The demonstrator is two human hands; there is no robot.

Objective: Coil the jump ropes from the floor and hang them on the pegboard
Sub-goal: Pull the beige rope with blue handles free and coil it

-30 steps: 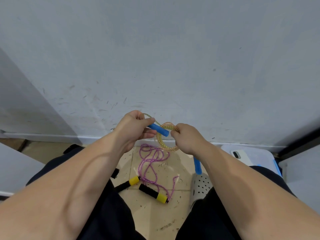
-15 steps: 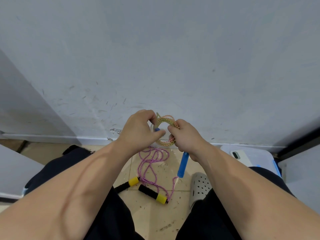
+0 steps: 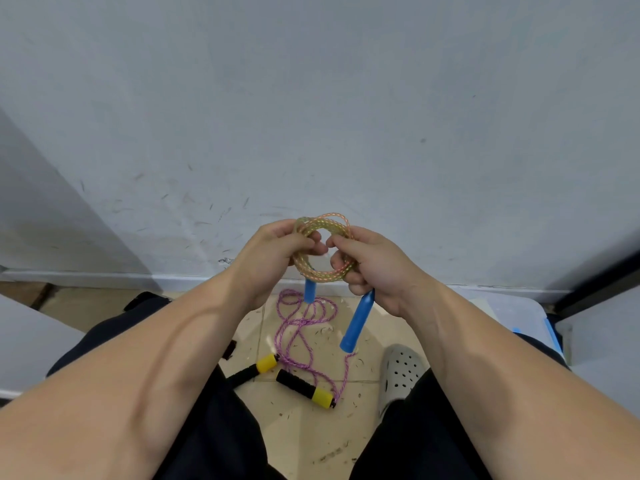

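Change vs 1 s back: the blue handle the left grip (image 3: 277, 251) held across the loops has been let go. Both handles now dangle under the yellow-orange coil (image 3: 323, 274): short handle (image 3: 310, 292) straight below it, long handle (image 3: 356, 322) sticking out under the right grip (image 3: 374, 268). Read: winding looks done and the coil is round, so next is the pegboard, which is not in view.

Grips: both closed. Left fingers and thumb wrap the coil's left side, right fingers wrap its right side. Can't tell whether the right also pinches the long handle's top.

The coil is held in the air in front of the wall (image 3: 311, 98). The purple rope (image 3: 301, 320) is loose on the floor (image 3: 311, 438) by the wall edge, not coiled yet.
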